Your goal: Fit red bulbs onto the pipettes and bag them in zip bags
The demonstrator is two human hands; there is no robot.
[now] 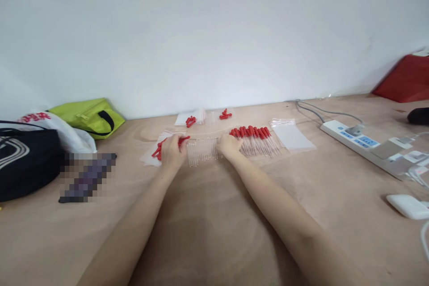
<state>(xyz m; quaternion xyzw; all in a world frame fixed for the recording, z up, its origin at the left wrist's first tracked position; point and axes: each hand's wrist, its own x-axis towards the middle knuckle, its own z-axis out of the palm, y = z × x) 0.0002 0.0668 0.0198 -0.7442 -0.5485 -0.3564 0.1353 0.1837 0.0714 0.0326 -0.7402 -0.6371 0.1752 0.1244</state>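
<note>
My left hand (174, 151) is closed round a red rubber bulb, whose red end shows at the fingers, beside a clear bag with loose red bulbs (158, 150). A row of clear thin tubes (203, 148) lies between my hands. My right hand (229, 145) is closed at the right end of that row; what its fingertips pinch is too small to make out. Just right of it, several tubes topped with red bulbs (256, 132) lie side by side.
Small bags with red bulbs (191, 121) lie near the wall. An empty-looking clear bag (294, 136) is right of the row. Further right are a power strip (360, 145) and a white case (407, 206); a green bag (87, 116) and black bag (28, 161) stand left.
</note>
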